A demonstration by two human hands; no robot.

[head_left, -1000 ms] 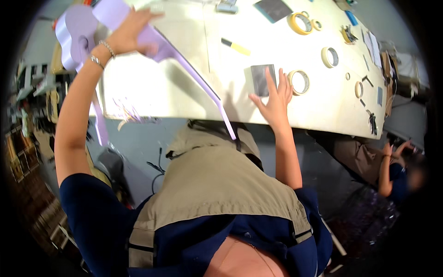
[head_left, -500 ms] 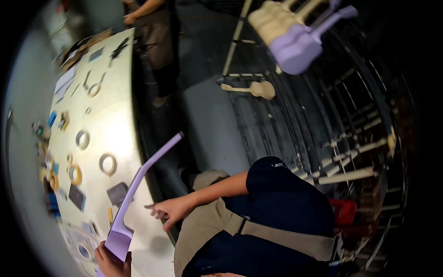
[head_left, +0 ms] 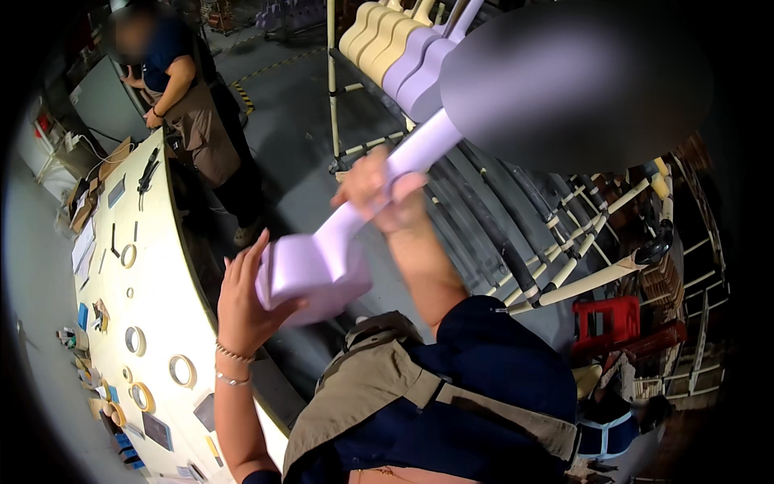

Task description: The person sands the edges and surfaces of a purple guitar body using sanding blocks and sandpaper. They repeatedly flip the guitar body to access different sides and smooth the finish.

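Observation:
A lilac ukulele (head_left: 314, 270), with no strings to be seen, is held in the air between the table and a rack, its neck slanting up to the right. My left hand (head_left: 251, 298) grips the wide end of its body, thumb and fingers on either side. My right hand (head_left: 383, 192), smeared by motion, is wrapped round the neck. A blurred patch covers the neck's far end. Beyond it, cream ukuleles (head_left: 377, 44) and lilac ones (head_left: 418, 81) hang in a row on the rack.
On the left runs a long pale table (head_left: 161, 274) bearing tape rolls (head_left: 182, 371), sanding blocks and tools. A co-worker (head_left: 181, 89) stands at its far end. The pipe rack (head_left: 592, 282) fills the right side, with a red stool (head_left: 606, 323) near it.
The ukulele has moved from over the table's near edge to the right, toward the rack, and has turned. My right hand, empty before, has closed round its neck. The view has shifted.

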